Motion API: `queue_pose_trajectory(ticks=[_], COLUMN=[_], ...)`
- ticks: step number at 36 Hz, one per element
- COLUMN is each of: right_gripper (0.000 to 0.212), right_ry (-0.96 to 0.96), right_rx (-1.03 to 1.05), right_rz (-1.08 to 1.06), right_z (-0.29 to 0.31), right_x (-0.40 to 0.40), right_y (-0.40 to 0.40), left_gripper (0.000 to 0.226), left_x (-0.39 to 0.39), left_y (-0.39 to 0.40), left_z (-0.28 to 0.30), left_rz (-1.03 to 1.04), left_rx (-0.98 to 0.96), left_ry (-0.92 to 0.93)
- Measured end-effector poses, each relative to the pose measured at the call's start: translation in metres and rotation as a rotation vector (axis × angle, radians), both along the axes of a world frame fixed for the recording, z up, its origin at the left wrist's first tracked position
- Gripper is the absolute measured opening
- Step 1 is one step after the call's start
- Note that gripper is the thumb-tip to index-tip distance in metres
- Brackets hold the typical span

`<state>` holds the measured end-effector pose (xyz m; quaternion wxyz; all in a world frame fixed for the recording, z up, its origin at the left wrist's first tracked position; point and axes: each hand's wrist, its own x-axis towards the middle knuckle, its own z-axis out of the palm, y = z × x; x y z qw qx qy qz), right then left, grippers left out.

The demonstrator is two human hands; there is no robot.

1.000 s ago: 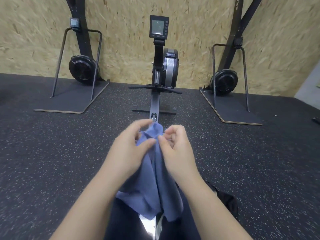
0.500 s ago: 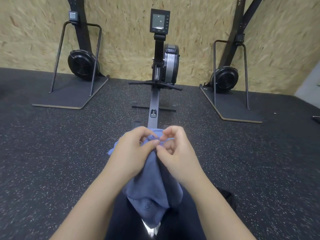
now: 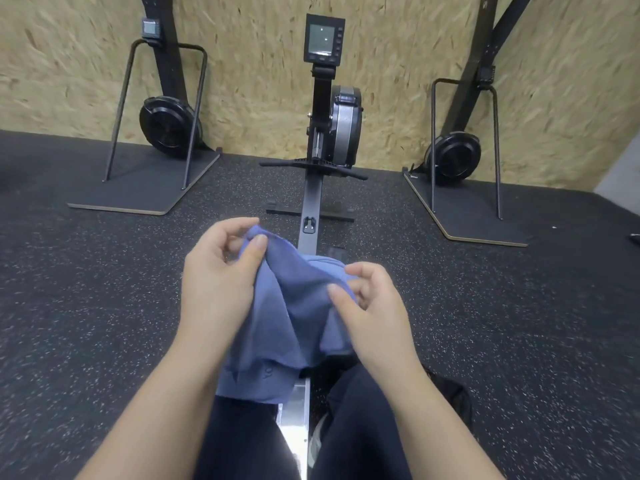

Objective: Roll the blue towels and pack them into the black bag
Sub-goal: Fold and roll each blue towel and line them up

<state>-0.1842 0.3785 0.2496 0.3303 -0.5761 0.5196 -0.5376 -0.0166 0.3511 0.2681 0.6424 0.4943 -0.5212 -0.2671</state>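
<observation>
A blue towel (image 3: 291,306) hangs unrolled between my two hands, above my lap. My left hand (image 3: 218,275) pinches its upper left edge between thumb and fingers. My right hand (image 3: 374,306) pinches the upper right edge, a little lower. The cloth sags in the middle and its lower hem drapes over my left thigh. Part of a black bag (image 3: 453,396) shows on the floor behind my right forearm; most of it is hidden.
I sit on a rowing machine (image 3: 311,209) whose rail runs forward to a flywheel and monitor (image 3: 323,38). Two ski trainers on flat bases (image 3: 145,192) (image 3: 467,216) stand left and right against a chipboard wall. The floor is dark speckled rubber.
My hands were close together, bunching the towel's top. They have moved apart, left up and right sideways, and the towel's top edge has spread wider between them.
</observation>
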Motion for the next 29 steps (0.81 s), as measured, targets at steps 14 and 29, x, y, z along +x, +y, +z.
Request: queue_pose_trajectory(ticks=[14, 29], right_gripper=[0.028, 0.029], right_ry=[-0.429, -0.51], right_rx=[0.145, 0.178], right_rz=[0.071, 0.049], right_z=[0.016, 0.013], right_x=[0.023, 0.016], right_y=[-0.01, 0.0], left_gripper=[0.035, 0.039], left_x=[-0.027, -0.034], left_y=[0.02, 0.024], left_z=[-0.007, -0.017], left_rz=[-0.474, -0.373], left_rx=[0.175, -0.114], left_ry=[0.38, -0.191])
